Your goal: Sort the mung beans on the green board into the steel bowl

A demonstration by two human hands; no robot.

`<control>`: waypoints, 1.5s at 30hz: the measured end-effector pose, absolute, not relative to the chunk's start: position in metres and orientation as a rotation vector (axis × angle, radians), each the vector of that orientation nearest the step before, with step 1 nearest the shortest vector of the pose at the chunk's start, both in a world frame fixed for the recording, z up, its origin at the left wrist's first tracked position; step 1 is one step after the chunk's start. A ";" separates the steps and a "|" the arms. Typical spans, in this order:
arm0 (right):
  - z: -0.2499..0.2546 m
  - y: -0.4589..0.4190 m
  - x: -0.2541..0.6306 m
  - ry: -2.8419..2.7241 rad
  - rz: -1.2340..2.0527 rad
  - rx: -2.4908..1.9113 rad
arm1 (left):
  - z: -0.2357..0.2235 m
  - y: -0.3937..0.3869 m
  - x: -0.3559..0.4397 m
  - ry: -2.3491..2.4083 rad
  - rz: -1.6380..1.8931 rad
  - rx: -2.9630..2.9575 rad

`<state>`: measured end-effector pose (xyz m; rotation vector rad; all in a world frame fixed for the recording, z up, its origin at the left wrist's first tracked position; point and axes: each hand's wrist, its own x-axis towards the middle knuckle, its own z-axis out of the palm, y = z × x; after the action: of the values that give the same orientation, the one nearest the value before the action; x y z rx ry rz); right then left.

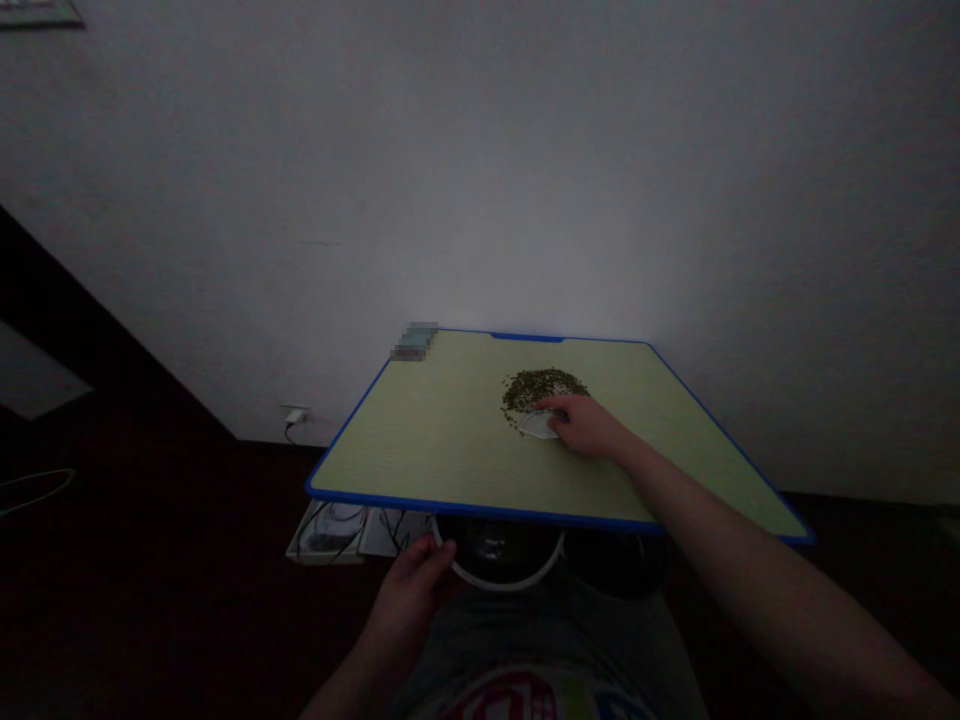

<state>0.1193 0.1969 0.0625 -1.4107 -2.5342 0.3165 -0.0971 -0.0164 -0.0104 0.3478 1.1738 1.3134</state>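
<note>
A loose pile of small brown-green grains, perhaps beans (pixel 536 386), lies spread on the pale table (pixel 420 430). At its near edge my right hand (pixel 585 424) is closed on a thin white piece (pixel 537 426) that rests against the tabletop; its exact kind is too dim to tell. My left hand (pixel 421 570) pinches the white rim of a dark-inside bowl (pixel 501 584) between thumb and fingers. This bowl sits just under the table's front edge, above my lap, and the tabletop hides its far part.
The table has a blue edge and stands against a white wall (pixel 525 180). A blurred-out item (pixel 415 342) lies at its far left corner. White trays with cables (pixel 330 532) are below at left, and a plug (pixel 296 415) is in the wall. A dark round thing (pixel 616 562) is beside the bowl.
</note>
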 end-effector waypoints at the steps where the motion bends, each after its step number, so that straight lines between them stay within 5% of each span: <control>1: 0.063 0.196 0.118 -2.535 0.311 -1.409 | -0.010 -0.017 -0.097 1.176 1.309 0.349; 45: 0.071 0.177 0.108 -2.408 0.177 -1.612 | -0.006 -0.017 -0.095 1.211 1.341 0.308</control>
<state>0.1077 0.1770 0.0707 -1.6122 -2.4082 0.1769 -0.0947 -0.0174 -0.0055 0.3084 1.2105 1.3410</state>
